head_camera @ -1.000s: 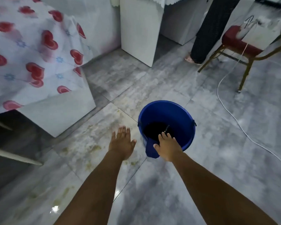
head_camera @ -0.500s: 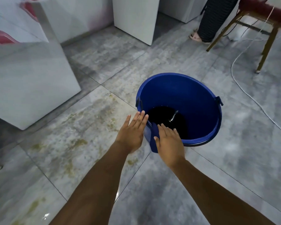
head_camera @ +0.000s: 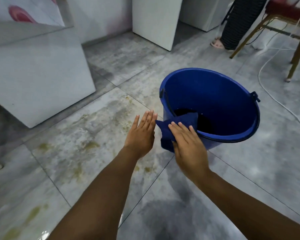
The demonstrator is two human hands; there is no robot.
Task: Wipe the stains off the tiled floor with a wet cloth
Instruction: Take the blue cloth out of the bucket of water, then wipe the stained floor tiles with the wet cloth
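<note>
A blue bucket [head_camera: 232, 80] stands on the grey tiled floor [head_camera: 249, 170] with dark water [head_camera: 204, 122] in its bottom. A dark blue cloth [head_camera: 164, 129] hangs over the bucket's near rim. My right hand [head_camera: 187, 144] holds it, fingers laid flat on top and thumb tucked under its lower edge. My left hand [head_camera: 142, 132] hovers open just left of the cloth's corner, fingers straight and apart from it. Yellow-brown stains [head_camera: 90, 144] spread over the tile left of the bucket and toward the lower left.
A white block [head_camera: 42, 75] stands at the left and a white cabinet [head_camera: 154, 19] at the back. At the upper right are a chair's legs [head_camera: 296, 54], a person's sandalled foot [head_camera: 216, 43] and a white cable [head_camera: 267, 90] on the floor.
The view has come closer to the bucket. My right hand has taken hold of the cloth and raised it, so its corners stick up over the rim. My left hand has moved nearer the cloth.
</note>
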